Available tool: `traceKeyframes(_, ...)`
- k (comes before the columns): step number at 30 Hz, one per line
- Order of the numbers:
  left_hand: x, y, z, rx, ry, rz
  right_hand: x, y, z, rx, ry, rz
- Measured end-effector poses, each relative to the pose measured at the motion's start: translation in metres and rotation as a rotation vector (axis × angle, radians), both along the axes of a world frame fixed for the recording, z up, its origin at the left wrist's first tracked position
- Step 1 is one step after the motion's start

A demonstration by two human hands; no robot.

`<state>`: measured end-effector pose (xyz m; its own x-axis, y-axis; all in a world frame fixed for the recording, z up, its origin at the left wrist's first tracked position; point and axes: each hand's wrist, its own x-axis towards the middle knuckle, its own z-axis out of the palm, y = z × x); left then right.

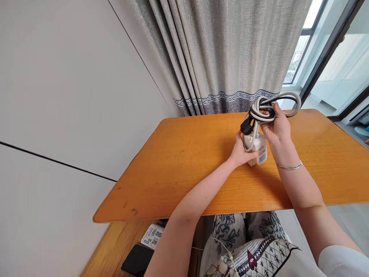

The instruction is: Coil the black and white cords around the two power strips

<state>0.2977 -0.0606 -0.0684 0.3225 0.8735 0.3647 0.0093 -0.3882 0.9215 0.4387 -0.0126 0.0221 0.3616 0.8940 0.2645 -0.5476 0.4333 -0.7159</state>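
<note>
My left hand (240, 151) is closed around a white power strip (261, 144), its thumb across the front. The strip stands end-on over the table, with printed labels on the face toward me. A black plug (246, 126) sits just above my left fingers. My right hand (276, 125) grips a looped bundle of white and black cable (261, 105) above the strip. One loop of the cable sticks out to the right, past my right fingers. Whether the strip's lower end touches the table, I cannot tell.
The wooden table (184, 161) has rounded corners and stands in front of my lap. Behind it hangs a grey curtain (230, 50), with a white panelled wall (57, 96) on the left. Below the left edge lie a black phone (137, 259) and a white labelled box (152, 236).
</note>
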Motion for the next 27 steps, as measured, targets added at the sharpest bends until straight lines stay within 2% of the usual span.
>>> traceKeyframes(5, -0.044, 0.008, 0.026, -0.037, 0.188, 0.041, 0.009, 0.005, -0.004, -0.145, -0.231, 0.025)
traceKeyframes(9, -0.086, 0.019, 0.040, -0.181, 0.273, 0.122, -0.004, 0.006, -0.023, -0.342, -0.323, 0.274)
traceKeyframes(11, -0.109, 0.027, 0.043, -0.266, 0.293, 0.198, -0.017, 0.004, -0.033, -0.440, -0.369, 0.400)
traceKeyframes(15, -0.167, 0.046, 0.050, -0.423, 0.500, 0.471, -0.039, -0.006, -0.041, -0.524, -0.490, 0.490)
traceKeyframes(18, -0.212, 0.057, 0.061, -0.474, 0.776, 0.621, -0.048, -0.017, -0.031, -0.410, -0.633, 0.546)
traceKeyframes(21, -0.249, 0.064, 0.072, -0.497, 1.126, 0.661, -0.052, -0.039, -0.007, -0.153, -0.740, 0.576)
traceKeyframes(25, -0.282, 0.072, 0.071, -0.528, 1.302, 0.680, -0.049, -0.097, 0.035, 0.291, -0.795, 0.542)
traceKeyframes(27, -0.292, 0.074, 0.065, -0.557, 1.340, 0.697, -0.042, -0.132, 0.052, 0.440, -0.806, 0.509)
